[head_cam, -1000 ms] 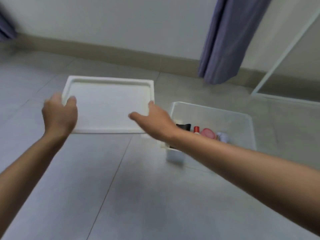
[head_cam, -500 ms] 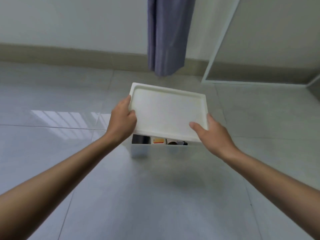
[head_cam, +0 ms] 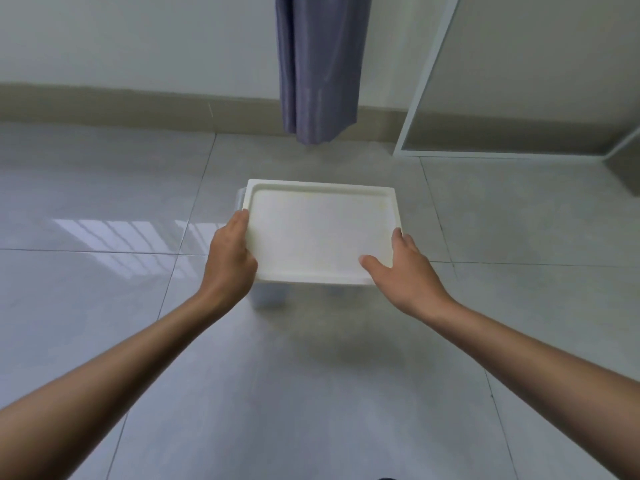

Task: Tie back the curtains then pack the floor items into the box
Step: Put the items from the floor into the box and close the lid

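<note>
A white rectangular lid lies flat over the clear plastic box on the floor and hides what is inside. Only the box's near-left corner and a bit of its far-left rim show. My left hand grips the lid's left edge, thumb side on top. My right hand holds the lid's near-right corner, thumb lying on the top face and fingers along the right edge. A purple-grey curtain hangs gathered against the wall behind the box.
Pale glossy floor tiles spread all around the box. A beige skirting board runs along the white wall. A white-framed panel stands at the right, its frame reaching the floor.
I carried the lid from the left over to the box and lowered it until it covers the opening. The packed items that showed under its front edge are now hidden.
</note>
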Available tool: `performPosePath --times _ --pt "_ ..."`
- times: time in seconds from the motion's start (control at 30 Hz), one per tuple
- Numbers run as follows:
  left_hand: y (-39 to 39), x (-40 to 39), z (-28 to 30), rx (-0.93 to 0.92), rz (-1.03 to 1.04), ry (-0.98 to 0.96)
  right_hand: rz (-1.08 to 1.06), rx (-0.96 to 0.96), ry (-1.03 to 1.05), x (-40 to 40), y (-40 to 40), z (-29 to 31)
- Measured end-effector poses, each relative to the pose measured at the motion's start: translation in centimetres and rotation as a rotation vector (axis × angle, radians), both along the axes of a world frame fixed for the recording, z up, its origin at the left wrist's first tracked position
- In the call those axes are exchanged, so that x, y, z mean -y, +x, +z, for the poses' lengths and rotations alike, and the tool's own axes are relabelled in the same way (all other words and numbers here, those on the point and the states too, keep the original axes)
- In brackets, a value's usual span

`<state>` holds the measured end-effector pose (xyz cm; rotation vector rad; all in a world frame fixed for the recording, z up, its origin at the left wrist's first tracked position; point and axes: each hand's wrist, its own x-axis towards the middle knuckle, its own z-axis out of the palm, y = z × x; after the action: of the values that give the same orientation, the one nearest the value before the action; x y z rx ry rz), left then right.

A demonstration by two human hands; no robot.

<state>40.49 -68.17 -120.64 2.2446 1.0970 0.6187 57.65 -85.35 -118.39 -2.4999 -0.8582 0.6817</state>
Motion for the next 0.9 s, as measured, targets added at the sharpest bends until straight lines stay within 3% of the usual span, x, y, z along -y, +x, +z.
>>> performPosePath --times 0.27,0.63,0.73,0.9 --pt "-0.4 -0.9 -1.9 -0.138 -0.023 0.007 0.033 0.037 -0.065 -0.1 -0.3 -1.2" --pt "-1.2 -1.0 -1.9 -0.164 -0.107 -0.037 0.176 0.155 0.056 0.6 0.4 -3.5" --pt "-1.7 -1.6 -2.1 -0.129 -0.196 -0.088 0.171 0.167 0.085 0.7 0.7 -3.9" --pt "-2.0 -1.9 -2.3 -0.250 -0.394 -0.154 0.156 0.208 0.124 1.4 2.0 -4.4"
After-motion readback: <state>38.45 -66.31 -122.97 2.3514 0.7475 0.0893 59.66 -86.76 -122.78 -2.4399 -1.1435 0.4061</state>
